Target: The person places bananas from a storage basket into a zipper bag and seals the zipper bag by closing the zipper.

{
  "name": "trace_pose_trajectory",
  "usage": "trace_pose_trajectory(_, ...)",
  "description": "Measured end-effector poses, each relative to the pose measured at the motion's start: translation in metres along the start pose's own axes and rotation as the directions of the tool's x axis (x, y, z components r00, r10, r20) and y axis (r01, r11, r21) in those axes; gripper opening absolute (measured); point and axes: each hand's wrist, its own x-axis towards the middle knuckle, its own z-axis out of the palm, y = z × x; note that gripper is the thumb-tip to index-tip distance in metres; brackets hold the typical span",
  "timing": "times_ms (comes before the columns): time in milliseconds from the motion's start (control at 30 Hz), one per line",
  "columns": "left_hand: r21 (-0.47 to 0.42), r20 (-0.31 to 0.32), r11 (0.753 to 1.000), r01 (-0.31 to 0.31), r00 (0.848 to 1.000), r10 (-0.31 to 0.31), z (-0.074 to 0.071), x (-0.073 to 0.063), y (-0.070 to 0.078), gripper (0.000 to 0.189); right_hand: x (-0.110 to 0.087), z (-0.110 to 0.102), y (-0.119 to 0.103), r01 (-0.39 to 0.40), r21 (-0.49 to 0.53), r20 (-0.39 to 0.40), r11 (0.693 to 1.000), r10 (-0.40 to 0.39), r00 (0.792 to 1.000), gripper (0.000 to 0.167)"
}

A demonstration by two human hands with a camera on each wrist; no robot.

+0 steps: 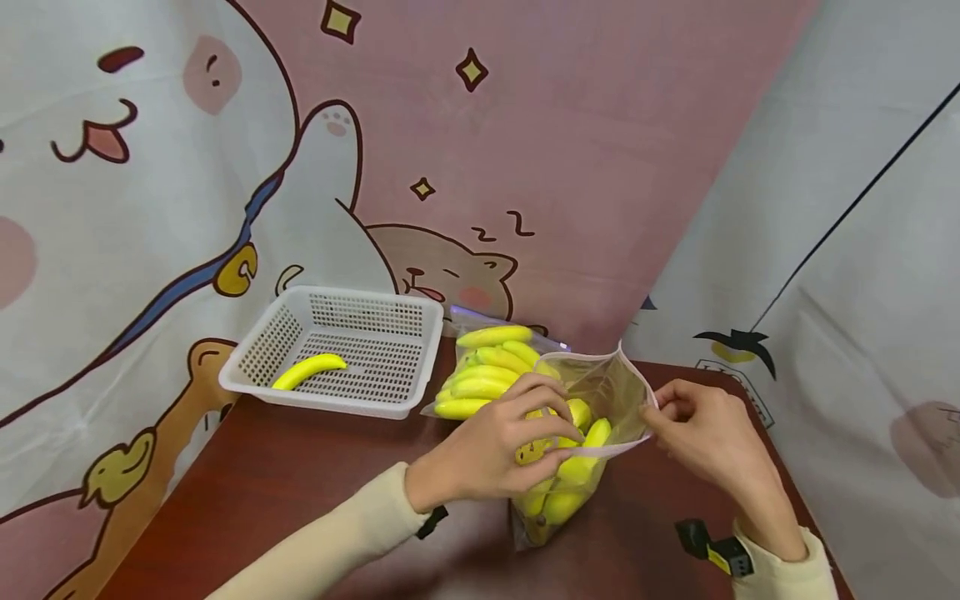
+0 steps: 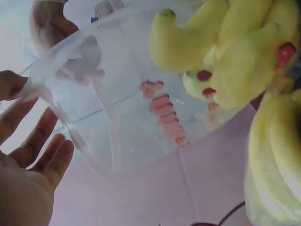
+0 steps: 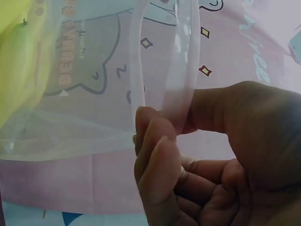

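Observation:
A clear plastic zip bag (image 1: 609, 451) holds several yellow bananas (image 1: 567, 505), its mouth spread wide. My left hand (image 1: 497, 436) pinches the near side of the bag's rim between thumb and finger; the other fingers (image 2: 40, 137) are spread loosely in the left wrist view. On the opposite corner, my right hand (image 1: 708, 429) pinches the rim, with thumb and fingertips meeting on the plastic in the right wrist view. Reddish printed letters show on the bag's wall. Part of the bag lies hidden behind my left hand.
Behind the held bag lies a second zip bag (image 1: 468, 313) packed with bananas. To the left, a white perforated basket (image 1: 426, 358) contains a single banana (image 1: 309, 370). All stand on a dark red table (image 1: 247, 500) against cartoon-printed cloth (image 1: 585, 167).

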Motion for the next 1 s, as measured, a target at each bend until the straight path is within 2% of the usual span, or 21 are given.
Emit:
trace_pose_trajectory(100, -0.024, -0.059, 0.998, 0.065, 0.996, -0.066, -0.008, -0.004, -0.01, 0.019, 0.001, 0.0, 0.001, 0.003, 0.015, -0.025, 1.0, -0.003, 1.0, 0.02)
trace_pose_trajectory(200, -0.033, -0.126, 0.988, 0.151, 0.98, -0.154, -0.019, -0.01, -0.024, 0.027, 0.002, 0.0, 0.002, 0.02, 0.01, -0.067, 1.0, -0.02, 0.998, 0.022)
trace_pose_trajectory(367, -0.043, -0.186, 0.954, 0.297, 0.936, -0.3, -0.038, -0.027, -0.054, 0.029, 0.003, 0.002, 0.005, 0.034, -0.009, -0.129, 0.999, -0.035, 0.991, 0.02)
trace_pose_trajectory(467, -0.037, -0.187, 0.921, 0.388, 0.903, -0.388, -0.049, -0.039, -0.074, 0.03, 0.003, 0.004, 0.006, 0.039, -0.011, -0.146, 0.999, -0.04, 0.989, 0.018)
trace_pose_trajectory(567, 0.004, -0.153, 0.877, 0.481, 0.867, -0.474, -0.059, -0.05, -0.095, 0.033, 0.003, 0.004, 0.006, 0.052, -0.008, -0.156, 0.999, -0.052, 0.986, 0.017)
trace_pose_trajectory(667, 0.057, -0.088, 0.823, 0.565, 0.824, -0.559, -0.066, -0.059, -0.115, 0.036, 0.003, 0.004, 0.007, 0.073, -0.009, -0.167, 0.997, -0.074, 0.983, 0.016)
trace_pose_trajectory(867, 0.13, 0.059, 0.701, 0.701, 0.701, -0.711, -0.078, -0.078, -0.15, 0.046, 0.002, 0.006, 0.008, 0.119, -0.009, -0.169, 0.993, -0.119, 0.978, 0.013)
trace_pose_trajectory(967, 0.15, 0.1, 0.653, 0.743, 0.645, -0.757, -0.084, -0.087, -0.165, 0.048, 0.003, 0.006, 0.008, 0.125, -0.014, -0.166, 0.992, -0.125, 0.978, 0.014)
trace_pose_trajectory(1000, 0.156, 0.11, 0.641, 0.751, 0.632, -0.767, -0.086, -0.09, -0.169, 0.049, 0.003, 0.006, 0.008, 0.126, -0.013, -0.166, 0.992, -0.126, 0.978, 0.014)
